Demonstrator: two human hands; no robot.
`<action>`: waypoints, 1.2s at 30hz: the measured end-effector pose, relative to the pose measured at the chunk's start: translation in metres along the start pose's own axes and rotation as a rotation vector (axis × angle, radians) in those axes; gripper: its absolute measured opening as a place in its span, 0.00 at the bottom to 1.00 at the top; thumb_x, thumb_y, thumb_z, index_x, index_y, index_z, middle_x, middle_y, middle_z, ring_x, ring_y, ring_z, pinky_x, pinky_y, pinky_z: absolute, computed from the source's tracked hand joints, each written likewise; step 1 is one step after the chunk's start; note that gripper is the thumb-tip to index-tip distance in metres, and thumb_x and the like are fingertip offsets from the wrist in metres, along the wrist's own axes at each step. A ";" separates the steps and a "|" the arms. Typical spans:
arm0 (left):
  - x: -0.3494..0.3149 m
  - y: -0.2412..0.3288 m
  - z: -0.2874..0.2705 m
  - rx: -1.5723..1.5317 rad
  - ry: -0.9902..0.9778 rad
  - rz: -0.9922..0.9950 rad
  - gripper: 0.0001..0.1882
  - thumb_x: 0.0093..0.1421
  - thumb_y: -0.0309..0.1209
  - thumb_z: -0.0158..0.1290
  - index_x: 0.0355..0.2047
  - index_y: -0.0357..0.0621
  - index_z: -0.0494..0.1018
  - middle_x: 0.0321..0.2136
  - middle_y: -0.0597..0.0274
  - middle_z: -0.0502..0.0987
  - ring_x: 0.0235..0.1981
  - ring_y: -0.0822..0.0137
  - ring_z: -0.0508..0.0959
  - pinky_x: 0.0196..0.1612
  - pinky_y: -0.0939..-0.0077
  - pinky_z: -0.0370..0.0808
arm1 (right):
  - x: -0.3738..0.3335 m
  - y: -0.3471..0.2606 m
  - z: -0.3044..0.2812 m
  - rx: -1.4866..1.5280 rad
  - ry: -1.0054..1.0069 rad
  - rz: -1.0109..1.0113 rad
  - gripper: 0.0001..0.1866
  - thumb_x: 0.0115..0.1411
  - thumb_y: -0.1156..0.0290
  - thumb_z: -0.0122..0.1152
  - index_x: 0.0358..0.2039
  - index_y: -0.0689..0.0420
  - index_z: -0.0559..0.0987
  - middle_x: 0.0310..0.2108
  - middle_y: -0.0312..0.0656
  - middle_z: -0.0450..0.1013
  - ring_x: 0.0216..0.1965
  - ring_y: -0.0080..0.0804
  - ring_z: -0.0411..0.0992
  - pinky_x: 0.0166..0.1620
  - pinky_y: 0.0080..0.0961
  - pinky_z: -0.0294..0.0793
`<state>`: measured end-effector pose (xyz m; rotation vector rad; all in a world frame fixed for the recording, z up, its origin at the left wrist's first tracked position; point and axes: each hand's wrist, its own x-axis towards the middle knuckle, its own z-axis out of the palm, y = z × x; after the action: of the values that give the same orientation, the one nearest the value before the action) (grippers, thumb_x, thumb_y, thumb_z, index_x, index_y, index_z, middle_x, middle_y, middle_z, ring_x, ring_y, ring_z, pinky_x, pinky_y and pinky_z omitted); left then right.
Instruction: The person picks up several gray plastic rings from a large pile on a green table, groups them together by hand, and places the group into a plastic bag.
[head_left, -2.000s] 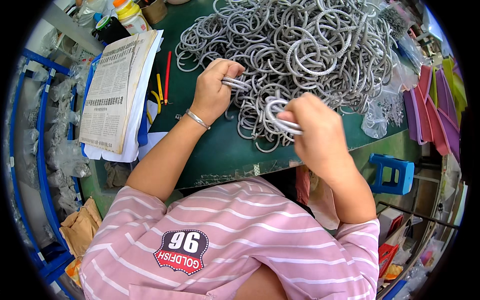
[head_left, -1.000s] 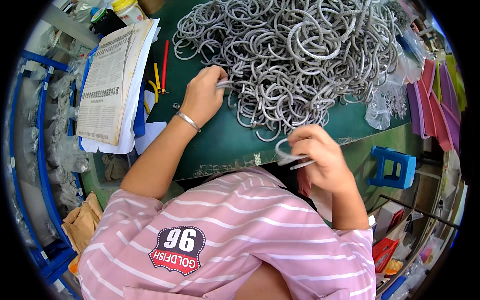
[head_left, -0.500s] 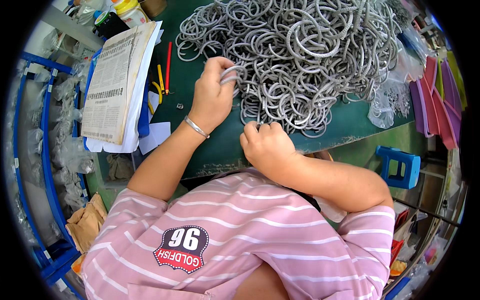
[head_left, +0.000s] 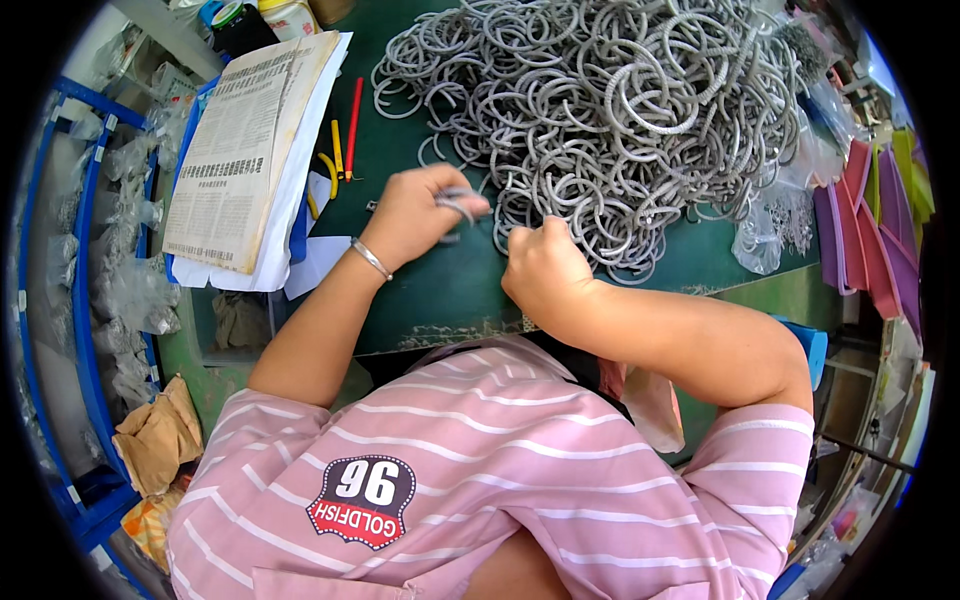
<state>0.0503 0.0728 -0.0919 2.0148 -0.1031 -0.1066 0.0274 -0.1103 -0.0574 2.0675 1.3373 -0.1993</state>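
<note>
A large heap of grey braided cord pieces, bent into rings and arcs (head_left: 610, 130), covers the far middle of the green table (head_left: 440, 315). My left hand (head_left: 412, 218), with a metal bangle at its wrist, is closed on a few curved grey cord pieces (head_left: 457, 203) just left of the heap. Motion blurs its fingertips and the pieces. At the heap's near edge is my right hand (head_left: 548, 270), its fingers curled together. The back of that hand hides whatever it pinches.
Newspaper sheets (head_left: 230, 160) lie on white papers at the left. Beside them are a red pencil (head_left: 354, 128) and yellow-handled tools (head_left: 337, 150). A clear plastic bag (head_left: 757, 247) and pink and purple panels (head_left: 872, 225) are at right. Blue shelving (head_left: 90, 330) stands at far left.
My left hand has drawn back from the heap toward me with the cord pieces. My right hand has shifted slightly farther away from me, toward the heap. The view has turned a little.
</note>
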 end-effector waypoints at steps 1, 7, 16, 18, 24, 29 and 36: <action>-0.001 -0.007 0.004 -0.004 -0.056 -0.025 0.07 0.48 0.27 0.63 0.25 0.39 0.76 0.23 0.65 0.75 0.24 0.75 0.74 0.28 0.79 0.71 | -0.005 0.005 -0.002 0.062 0.058 -0.036 0.09 0.49 0.66 0.56 0.28 0.54 0.82 0.29 0.37 0.69 0.30 0.33 0.68 0.28 0.39 0.59; 0.008 -0.024 0.020 0.165 -0.004 0.232 0.10 0.45 0.20 0.58 0.31 0.39 0.75 0.29 0.55 0.74 0.29 0.59 0.75 0.34 0.71 0.73 | -0.026 0.043 -0.026 0.630 0.578 0.075 0.05 0.46 0.75 0.55 0.26 0.59 0.74 0.28 0.42 0.65 0.27 0.40 0.70 0.30 0.34 0.70; 0.021 -0.024 0.005 0.207 -0.001 0.436 0.05 0.52 0.21 0.53 0.31 0.40 0.71 0.25 0.58 0.72 0.28 0.56 0.75 0.35 0.71 0.72 | -0.033 0.013 0.024 0.656 0.582 0.190 0.07 0.47 0.74 0.56 0.28 0.59 0.74 0.45 0.43 0.69 0.33 0.38 0.72 0.33 0.30 0.73; 0.017 -0.004 -0.013 0.121 -0.015 0.242 0.04 0.54 0.22 0.51 0.31 0.40 0.70 0.24 0.59 0.73 0.26 0.59 0.75 0.33 0.73 0.71 | -0.031 0.010 0.026 0.669 0.748 0.236 0.07 0.47 0.74 0.56 0.28 0.59 0.74 0.46 0.45 0.68 0.33 0.39 0.71 0.34 0.30 0.73; 0.006 0.028 0.004 0.052 0.010 0.496 0.07 0.52 0.19 0.43 0.30 0.38 0.70 0.21 0.61 0.71 0.23 0.67 0.73 0.30 0.76 0.69 | -0.033 0.038 0.013 0.599 0.968 0.311 0.07 0.44 0.74 0.57 0.27 0.54 0.76 0.31 0.36 0.67 0.30 0.35 0.66 0.32 0.28 0.64; 0.009 0.002 0.012 0.176 0.162 0.470 0.06 0.56 0.22 0.45 0.32 0.39 0.72 0.20 0.63 0.70 0.22 0.71 0.70 0.33 0.80 0.68 | -0.039 0.033 -0.003 0.453 0.764 0.169 0.06 0.44 0.69 0.55 0.24 0.55 0.75 0.26 0.34 0.62 0.31 0.29 0.64 0.32 0.25 0.63; 0.018 0.002 0.019 -0.729 0.195 -0.263 0.06 0.58 0.23 0.47 0.34 0.34 0.72 0.23 0.66 0.71 0.24 0.78 0.70 0.30 0.82 0.70 | -0.020 0.038 0.008 0.474 0.720 0.002 0.04 0.47 0.70 0.56 0.23 0.55 0.76 0.30 0.34 0.63 0.32 0.28 0.65 0.32 0.23 0.68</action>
<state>0.0653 0.0526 -0.0986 1.2908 0.2901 -0.0962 0.0521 -0.1402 -0.0374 2.6829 1.8343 0.2926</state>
